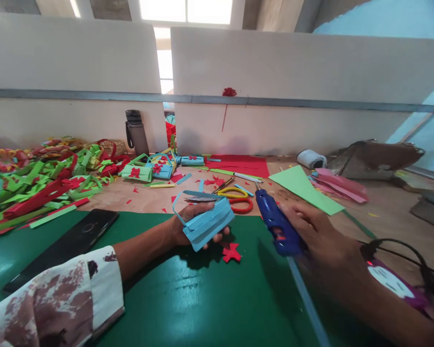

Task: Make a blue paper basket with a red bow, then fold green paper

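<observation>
My left hand [191,222] is closed around a small blue paper handbag [209,222] with a looped paper handle, held above the green mat [181,299]. In my right hand [321,236] is a dark blue glue gun [277,221], its nozzle pointing away toward the back of the table. A clear glue stick [307,299] sticks out of the gun's rear end. On the mat, between the two hands, lies a red paper flower cutout [232,252]. Scissors with red and yellow handles [241,206] rest just beyond the blue bag.
Finished-looking paper bags [136,173] with red flowers sit at the back. Paper strips [58,183] are heaped at left, near a phone [65,243] and a bottle [136,132]. Green paper [307,190], a thread roll [311,159] and a purple power strip [398,286] lie right.
</observation>
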### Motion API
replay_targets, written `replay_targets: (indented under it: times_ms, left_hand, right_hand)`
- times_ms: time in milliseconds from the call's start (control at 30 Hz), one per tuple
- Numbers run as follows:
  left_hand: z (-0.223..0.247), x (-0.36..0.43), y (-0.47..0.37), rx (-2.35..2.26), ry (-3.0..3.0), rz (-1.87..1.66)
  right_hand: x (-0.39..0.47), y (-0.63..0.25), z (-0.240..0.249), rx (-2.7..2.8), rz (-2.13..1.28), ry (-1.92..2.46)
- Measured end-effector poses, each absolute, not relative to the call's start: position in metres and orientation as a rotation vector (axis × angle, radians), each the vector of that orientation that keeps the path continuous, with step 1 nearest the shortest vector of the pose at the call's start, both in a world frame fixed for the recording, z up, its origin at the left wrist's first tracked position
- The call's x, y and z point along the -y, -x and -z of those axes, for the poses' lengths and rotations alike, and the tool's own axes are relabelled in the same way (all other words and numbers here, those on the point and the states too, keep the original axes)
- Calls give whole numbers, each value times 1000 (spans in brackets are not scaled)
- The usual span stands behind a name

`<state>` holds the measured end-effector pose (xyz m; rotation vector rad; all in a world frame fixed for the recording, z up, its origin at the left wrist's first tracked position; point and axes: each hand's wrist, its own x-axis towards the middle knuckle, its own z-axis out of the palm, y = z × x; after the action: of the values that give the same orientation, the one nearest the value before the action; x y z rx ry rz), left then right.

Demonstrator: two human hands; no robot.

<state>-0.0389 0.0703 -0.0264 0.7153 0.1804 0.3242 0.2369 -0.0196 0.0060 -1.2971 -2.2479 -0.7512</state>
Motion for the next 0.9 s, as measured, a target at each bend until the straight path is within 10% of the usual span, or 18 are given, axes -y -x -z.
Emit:
replay_targets:
  times_ms: [200,900]
  left_hand:
    - [24,-69,43,-179,-696,-353]
    - [22,-69,48,-211,-712,-494]
  right_hand:
    - [23,-241,-4,2488,979,1493]
    - [-3,-163,-36,2877,-210,1172]
